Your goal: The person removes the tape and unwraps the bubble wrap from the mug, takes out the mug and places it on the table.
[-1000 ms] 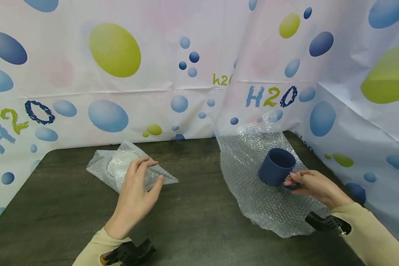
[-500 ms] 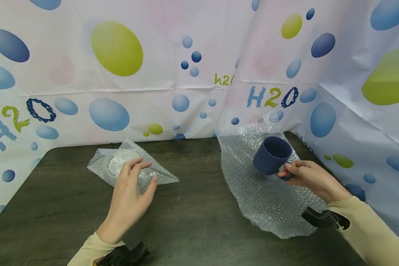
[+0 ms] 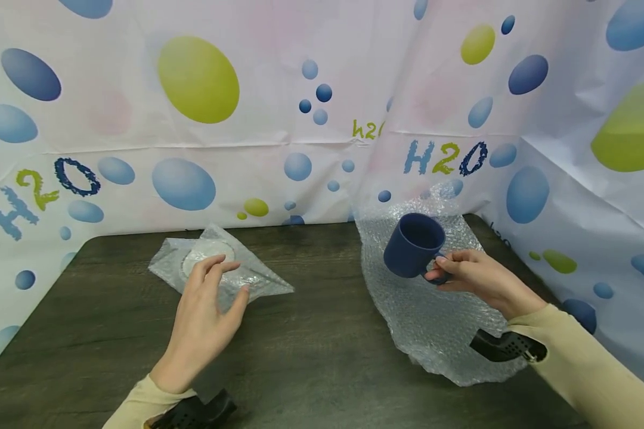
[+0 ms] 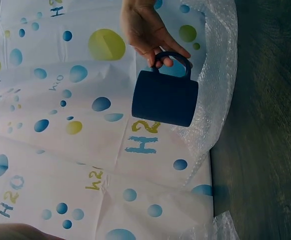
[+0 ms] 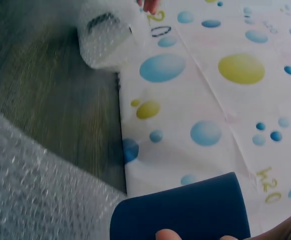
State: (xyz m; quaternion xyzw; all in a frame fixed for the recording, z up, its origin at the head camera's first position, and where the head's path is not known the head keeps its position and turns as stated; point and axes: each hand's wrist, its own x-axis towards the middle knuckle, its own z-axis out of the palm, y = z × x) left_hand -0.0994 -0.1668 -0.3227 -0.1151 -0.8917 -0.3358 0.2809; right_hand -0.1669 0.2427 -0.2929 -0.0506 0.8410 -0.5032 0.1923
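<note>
My right hand [image 3: 477, 277] pinches the handle of a dark blue mug [image 3: 410, 250], which it holds tilted over a sheet of bubble wrap [image 3: 445, 333]. In the left wrist view the mug [image 4: 165, 97] hangs by its handle from the fingers; its side fills the bottom of the right wrist view. On the left, my left hand [image 3: 201, 328] has its fingers loosely spread, with nothing in its grasp. Just beyond its fingertips lies a bundle in bubble wrap [image 3: 263, 283], a pale round shape [image 3: 206, 253] showing through. The hand hides part of this bundle.
The dark wooden table [image 3: 311, 357] carries both the sheet and the bundle. A white curtain [image 3: 279, 59] with blue and green dots closes off the back and right side. The sheet's far end reaches up against it. Black camera mounts [image 3: 510, 345] sit at both wrists.
My right hand has raised the mug from the bubble wrap sheet and carried it leftward. My left hand has drawn back slightly from the wrapped bundle, fingers still loose.
</note>
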